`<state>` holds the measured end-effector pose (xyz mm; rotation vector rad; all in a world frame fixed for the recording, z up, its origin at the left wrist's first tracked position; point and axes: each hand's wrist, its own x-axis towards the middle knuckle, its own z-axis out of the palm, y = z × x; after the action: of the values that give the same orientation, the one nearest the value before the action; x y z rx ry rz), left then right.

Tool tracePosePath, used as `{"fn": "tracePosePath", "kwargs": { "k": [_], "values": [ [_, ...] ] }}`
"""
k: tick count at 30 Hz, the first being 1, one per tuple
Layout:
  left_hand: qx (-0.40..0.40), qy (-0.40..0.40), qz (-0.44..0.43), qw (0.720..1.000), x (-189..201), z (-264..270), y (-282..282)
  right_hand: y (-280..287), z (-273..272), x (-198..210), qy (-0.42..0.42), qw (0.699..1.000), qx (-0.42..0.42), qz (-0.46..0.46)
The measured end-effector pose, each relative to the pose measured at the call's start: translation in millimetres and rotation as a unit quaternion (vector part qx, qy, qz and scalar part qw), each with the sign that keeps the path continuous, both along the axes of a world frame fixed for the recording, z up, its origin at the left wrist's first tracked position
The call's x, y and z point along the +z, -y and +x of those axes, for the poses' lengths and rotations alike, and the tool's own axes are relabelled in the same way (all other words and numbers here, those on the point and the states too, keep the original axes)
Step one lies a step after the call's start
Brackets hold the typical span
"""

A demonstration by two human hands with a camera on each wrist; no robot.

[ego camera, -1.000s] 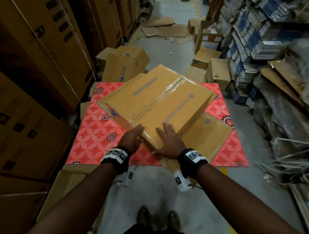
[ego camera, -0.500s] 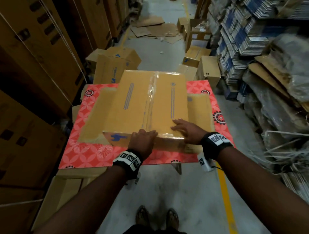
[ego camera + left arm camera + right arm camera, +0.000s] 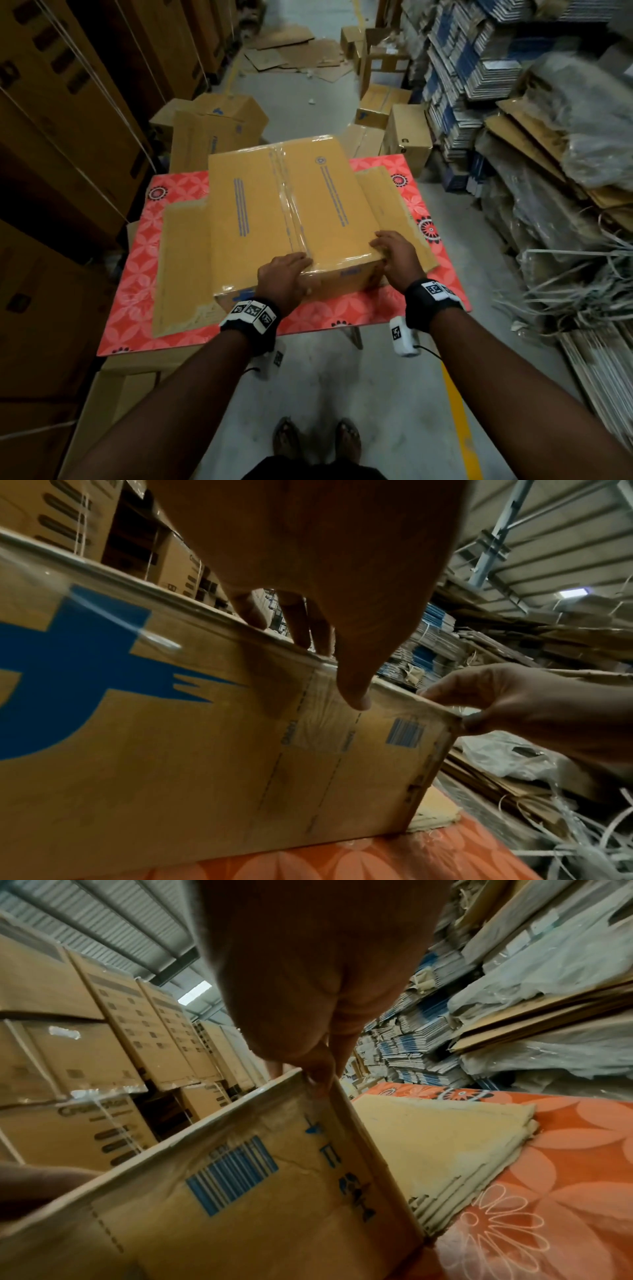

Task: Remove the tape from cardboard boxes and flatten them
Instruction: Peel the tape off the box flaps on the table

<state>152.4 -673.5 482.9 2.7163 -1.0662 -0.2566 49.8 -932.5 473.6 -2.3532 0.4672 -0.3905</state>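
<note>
Taped box [image 3: 260, 219] at the tabletop's [image 3: 342, 315] near edge. Right hand [image 3: 399, 257] pinches its near right corner, steadying; left hand [image 3: 282, 277] pinches the edge over the tape [image 3: 286, 205], whose end is best lifted first.

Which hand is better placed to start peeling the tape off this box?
Left, probably. The left hand grips the box at its near edge where the tape folds over, thumb on the tape's end. The right hand holds the near right corner, away from it.
</note>
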Motion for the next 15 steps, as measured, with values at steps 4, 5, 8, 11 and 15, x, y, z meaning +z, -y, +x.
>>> {"fn": "tracePosePath", "kwargs": {
  "k": [4,5,8,11,15],
  "values": [
    [0.037,-0.020,-0.050,0.998,-1.4,-3.0,3.5,5.1,-12.5,1.5,-0.045,0.987,-0.072,0.139],
    [0.046,-0.030,-0.062,0.997,-2.7,-1.9,2.6,4.3,-16.2,-0.2,-0.047,0.984,-0.072,0.156],
    [0.061,-0.059,-0.094,0.992,-5.3,4.7,1.7,1.7,-19.6,-3.0,-0.034,0.981,-0.090,0.169],
    [0.056,-0.075,-0.117,0.989,-9.5,14.3,3.7,2.9,-16.4,-8.3,-0.035,0.975,-0.144,0.165],
    [0.056,-0.082,-0.129,0.987,-16.6,19.9,2.7,10.3,-18.1,-20.5,-0.035,0.972,-0.169,0.161]
  ]
}}
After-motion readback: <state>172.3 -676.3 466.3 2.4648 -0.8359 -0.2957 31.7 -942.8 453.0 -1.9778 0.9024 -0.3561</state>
